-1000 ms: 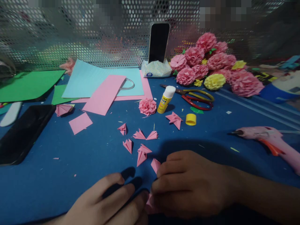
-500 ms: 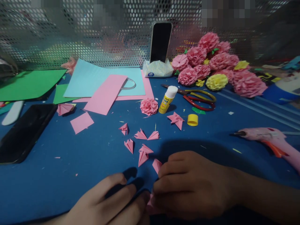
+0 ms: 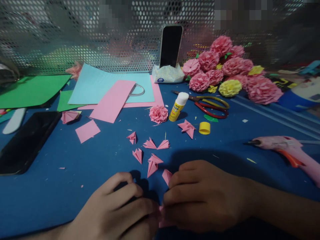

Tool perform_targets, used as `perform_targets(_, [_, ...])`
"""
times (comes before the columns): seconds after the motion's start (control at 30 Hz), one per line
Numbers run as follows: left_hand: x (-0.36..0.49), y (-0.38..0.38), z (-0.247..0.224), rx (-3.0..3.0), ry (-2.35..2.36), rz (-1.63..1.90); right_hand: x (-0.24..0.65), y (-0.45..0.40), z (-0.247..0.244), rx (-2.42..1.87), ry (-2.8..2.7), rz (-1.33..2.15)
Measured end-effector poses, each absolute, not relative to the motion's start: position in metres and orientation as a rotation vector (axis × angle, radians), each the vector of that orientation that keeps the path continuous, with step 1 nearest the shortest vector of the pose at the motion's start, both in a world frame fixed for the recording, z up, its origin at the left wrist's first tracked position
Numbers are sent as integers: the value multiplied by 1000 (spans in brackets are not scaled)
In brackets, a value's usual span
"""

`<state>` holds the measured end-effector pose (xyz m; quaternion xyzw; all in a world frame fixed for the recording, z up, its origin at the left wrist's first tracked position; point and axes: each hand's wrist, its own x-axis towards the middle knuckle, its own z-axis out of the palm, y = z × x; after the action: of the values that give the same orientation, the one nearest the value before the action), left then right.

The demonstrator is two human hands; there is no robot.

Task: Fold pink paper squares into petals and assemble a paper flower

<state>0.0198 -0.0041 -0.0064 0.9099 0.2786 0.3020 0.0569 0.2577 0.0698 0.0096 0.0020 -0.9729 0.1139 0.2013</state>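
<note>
At the bottom edge, my left hand (image 3: 117, 206) and my right hand (image 3: 202, 196) meet over a small piece of pink paper (image 3: 163, 221). Fingers of both are closed on it, and most of the paper is hidden beneath them. One folded pink paper piece (image 3: 166, 176) lies right by my right fingertips. Just beyond my hands are several more folded pieces, among them a larger one (image 3: 153, 164) and a pair (image 3: 157, 144) with points together. Farther off sit a pink paper flower (image 3: 158, 114) and a star-shaped pink piece (image 3: 187, 128).
A glue stick (image 3: 178, 106), its yellow cap (image 3: 204, 128) and scissors (image 3: 212, 106) lie ahead. To the right is a pink glue gun (image 3: 280, 146), with paper flowers (image 3: 225, 66) behind. Left are a black phone (image 3: 27, 140), a pink square (image 3: 87, 131) and coloured sheets (image 3: 112, 88).
My left hand has shifted slightly up and right, its fingers curling closer to my right hand at the pink paper. My right hand has barely moved.
</note>
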Motion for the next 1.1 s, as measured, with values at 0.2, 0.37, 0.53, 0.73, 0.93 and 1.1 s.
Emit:
perform_targets(0.2, [22,-1,-5,2740,861,917,256,71,10,7,-2706,317])
perform_targets(0.37, [22,0,-7,2741,848,924,256,70,9,-12,-2704,314])
perform_targets(0.53, [19,-2,-5,2721,849,935,257,70,8,-22,-2726,410])
perform_targets(0.73, [21,0,-3,2720,857,923,257,71,8,-28,-2722,440])
perform_targets(0.93, [21,-2,-3,2762,842,929,257,72,9,7,-2732,456])
perform_targets(1.1, [18,-4,-7,2813,814,904,257,71,10,-18,-2749,431])
